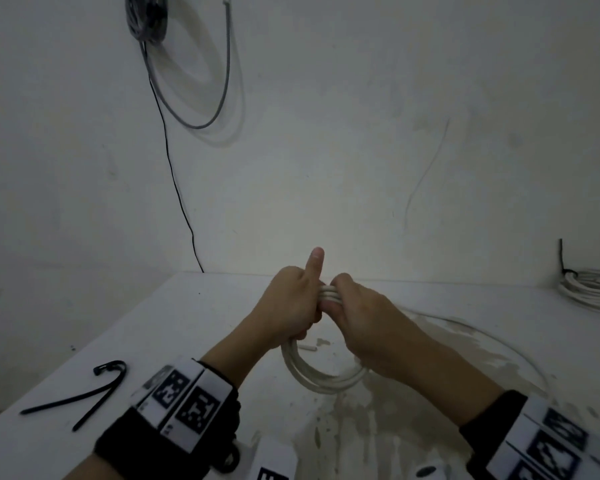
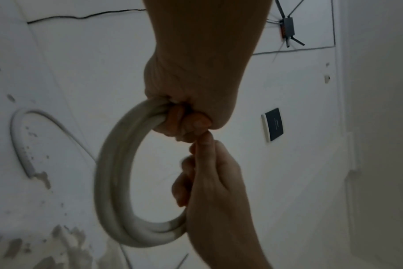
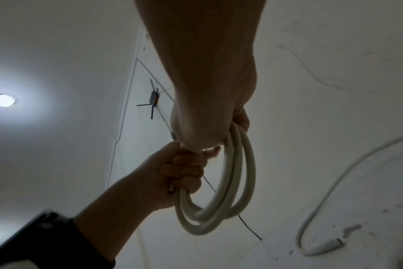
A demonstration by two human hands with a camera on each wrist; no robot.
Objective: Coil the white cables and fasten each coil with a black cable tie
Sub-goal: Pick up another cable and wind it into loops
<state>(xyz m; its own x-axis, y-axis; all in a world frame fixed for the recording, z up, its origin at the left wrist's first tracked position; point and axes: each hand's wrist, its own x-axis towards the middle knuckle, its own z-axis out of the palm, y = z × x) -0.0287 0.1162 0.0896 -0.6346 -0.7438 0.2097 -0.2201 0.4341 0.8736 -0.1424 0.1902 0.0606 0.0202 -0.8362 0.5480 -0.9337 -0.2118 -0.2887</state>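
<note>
white cable coil (image 1: 321, 377) smooth matt plastic, black ties (image 1: 80, 396) glossy plastic, table (image 1: 430, 420) w/ rough chipped paint

This looks like a plain room in a home or small office. White walls (image 1: 326, 133) stand behind a white table (image 1: 187, 323). A grey wire (image 1: 194, 98) hangs at 11 o'clock. A router (image 2: 287, 29) sits high on the wall.

White cable coil (image 1: 321, 374) held upright; black cable ties (image 1: 84, 398) lie flat.
</note>
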